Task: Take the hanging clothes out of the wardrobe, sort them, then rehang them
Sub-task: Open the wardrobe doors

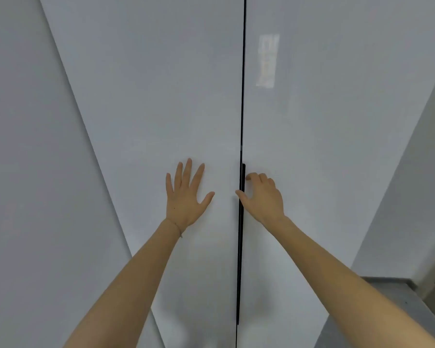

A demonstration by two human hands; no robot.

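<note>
Close view, angled down, of a white wardrobe [161, 96] with both doors shut and its inside out of sight; a thin dark seam [243, 84] between the doors, running up past the fingers. Flat on the left door [136, 134], the left hand [186, 197], fingers [188, 172] straight, spread apart and pointing up, thumb angled toward the seam. On the right door [337, 146], the right hand [263, 197], fingers [261, 178] curled together, tips against the panel just right of a long black handle strip [240, 247] set along the seam, thumb lying across that strip. Impossible to tell whether those curled fingers actually grip the strip. Below the spread fingers, a thin bracelet [177, 228] on the left wrist.
</note>
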